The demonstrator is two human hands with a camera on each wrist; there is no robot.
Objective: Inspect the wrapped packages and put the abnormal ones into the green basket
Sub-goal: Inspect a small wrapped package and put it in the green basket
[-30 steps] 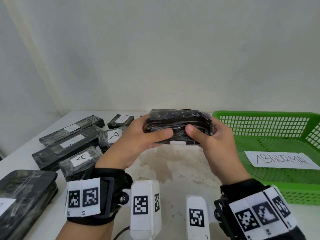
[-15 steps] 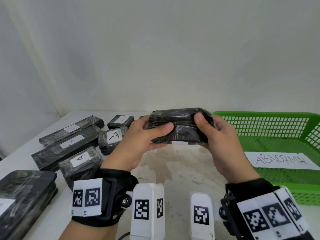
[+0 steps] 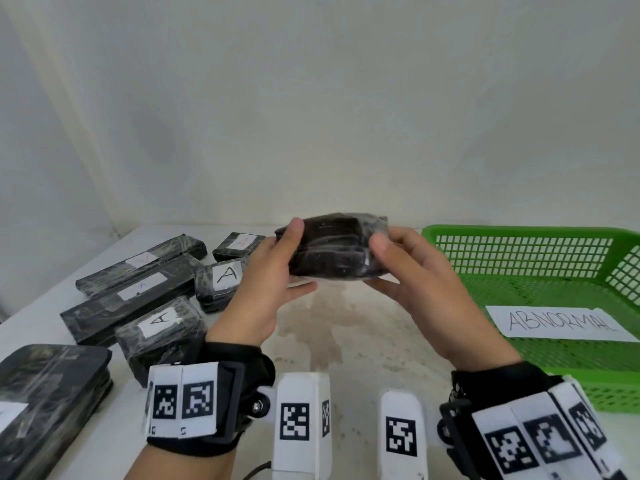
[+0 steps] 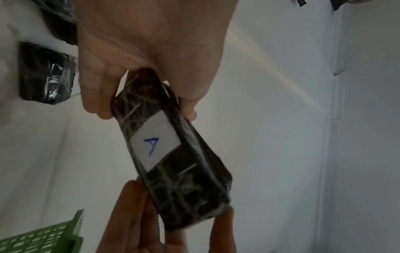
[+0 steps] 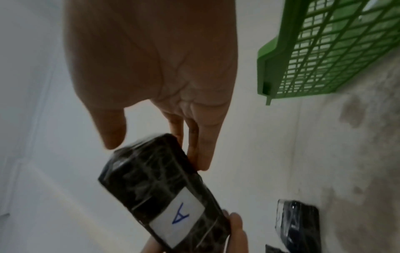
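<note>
Head view, left to right: a large black film-wrapped package (image 3: 48, 393) lies at the near left edge of the pale stained surface (image 3: 346, 327), cut off by the frame, so its white label cannot be read. Beyond it a cluster of black wrapped packages with white labels (image 3: 138, 289) sits untouched; several labels read "A", while one on the farthest long bar is too faint to make out.

At centre, the left hand (image 3: 263, 289) pinches one end of a small black plastic-wrapped package (image 3: 332, 251) raised above the surface, thumb on top and fingers (image 3: 298, 291) beneath. The right hand (image 3: 422, 282) takes the other end, fingers straight along the underside and thumb near the top; the right wrist view shows a gap between that thumb and the wrap. Both wrist views show a white label with a blue "A" on the face turned away from the head camera.

On the right, the green plastic lattice basket (image 3: 519, 233) holds only a paper sign reading "ABNORMAL" (image 3: 561, 323); its right part is out of frame. Judging from this, no package has been sorted yet and inspection looks early, with the whole left cluster remaining.
</note>
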